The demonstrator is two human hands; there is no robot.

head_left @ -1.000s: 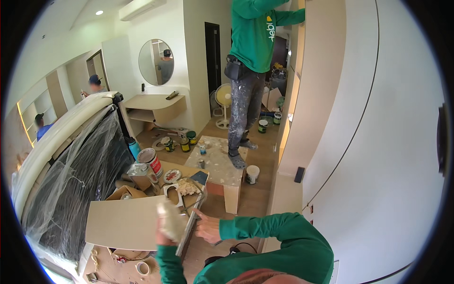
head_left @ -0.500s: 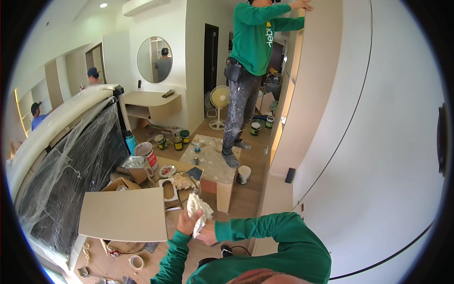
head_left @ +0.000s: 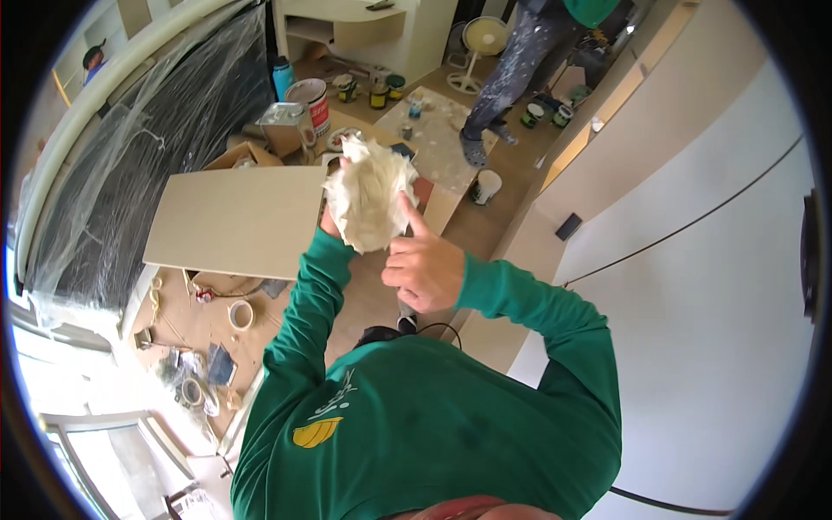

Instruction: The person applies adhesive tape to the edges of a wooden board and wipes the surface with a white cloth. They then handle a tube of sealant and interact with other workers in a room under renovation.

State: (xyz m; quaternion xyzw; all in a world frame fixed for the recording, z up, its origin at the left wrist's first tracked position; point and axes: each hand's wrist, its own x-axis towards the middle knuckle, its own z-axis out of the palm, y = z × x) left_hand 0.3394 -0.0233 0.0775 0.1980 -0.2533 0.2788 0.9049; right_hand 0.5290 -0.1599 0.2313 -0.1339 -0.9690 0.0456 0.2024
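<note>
Both green-sleeved arms rise mid-frame. Left hand (head_left: pixel 329 221), mostly hidden, grips a crumpled white rag (head_left: pixel 368 195) from behind. Right hand (head_left: pixel 425 269) is loosely curled, thumb pressing the rag, above a beige board (head_left: pixel 238 221).

- Green long-sleeved shirt (head_left: pixel 451 425), both sleeves reaching the wrists.
- Yellow and white emblem (head_left: pixel 322 422) printed on the shirt, below the left sleeve (head_left: pixel 303 321).
- Bare hands beyond the cuffs.

Site: room under renovation | Evidence: paint cans (head_left: pixel 378 89) beyond the hands; plastic-wrapped furniture (head_left: pixel 130 165) left of them; tape rolls (head_left: pixel 240 315) on protected floor below.
</note>
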